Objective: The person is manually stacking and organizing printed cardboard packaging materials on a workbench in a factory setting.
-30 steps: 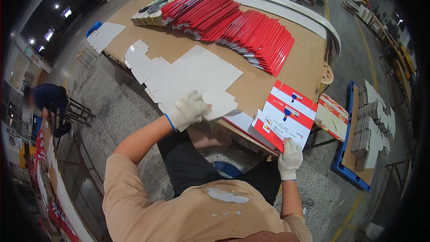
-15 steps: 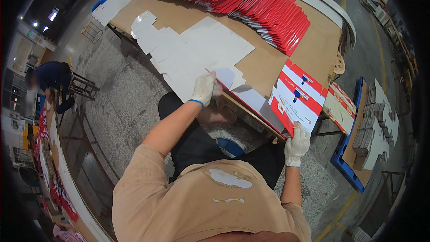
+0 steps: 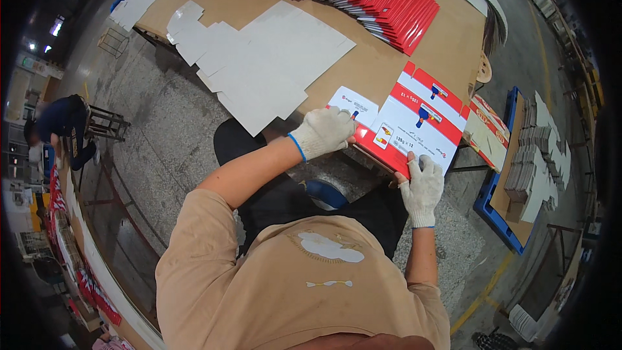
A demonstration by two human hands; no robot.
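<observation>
A: Red-white carton [image 3: 414, 126] at the bench [image 3: 389, 58] near edge?
B: Yes. Left hand [image 3: 324, 131] closed on its left edge, right hand [image 3: 421, 185] pinching the near corner.

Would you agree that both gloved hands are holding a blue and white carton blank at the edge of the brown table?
Not quite: the carton blank is red and white, not blue and white, as the head view shows. The rest stands: the left hand and right hand, both in white gloves, hold it at the edge of the brown table.
</observation>
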